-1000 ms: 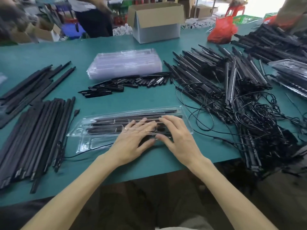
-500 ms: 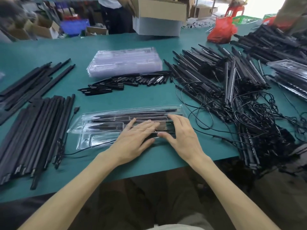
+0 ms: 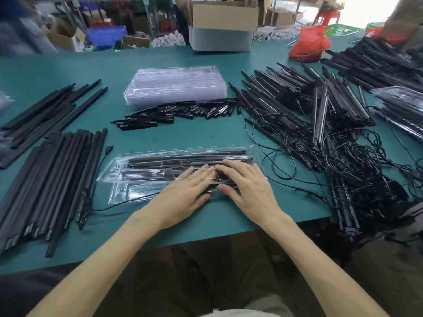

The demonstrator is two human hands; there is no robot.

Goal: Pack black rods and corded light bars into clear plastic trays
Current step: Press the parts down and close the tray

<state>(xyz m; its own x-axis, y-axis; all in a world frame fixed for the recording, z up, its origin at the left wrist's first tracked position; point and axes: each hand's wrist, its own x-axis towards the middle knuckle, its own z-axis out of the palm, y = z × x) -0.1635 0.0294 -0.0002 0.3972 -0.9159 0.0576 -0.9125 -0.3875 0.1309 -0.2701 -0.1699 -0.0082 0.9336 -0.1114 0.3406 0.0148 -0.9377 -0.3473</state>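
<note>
A clear plastic tray (image 3: 146,170) lies near the table's front edge with black rods and a light bar inside; its clear lid sits over them. My left hand (image 3: 187,191) and my right hand (image 3: 249,188) press flat on the lid's right half, fingers straight, fingertips almost touching. A thin black cord (image 3: 119,205) runs out from under the tray to the left. Black rods (image 3: 52,179) lie in a row at the left. Corded light bars (image 3: 309,124) are heaped at the right with tangled cables.
A stack of clear trays (image 3: 176,84) stands mid-table, with short black pieces (image 3: 183,112) in front of it. A cardboard box (image 3: 223,26), held by another person, and a red bag (image 3: 309,44) are at the back. Packed trays (image 3: 402,104) lie far right. More rods (image 3: 41,113) sit far left.
Both hands stay flat on the lid and have shifted slightly, the right fingertips closing toward the left ones. At the back, someone has lifted and moved the cardboard box.
</note>
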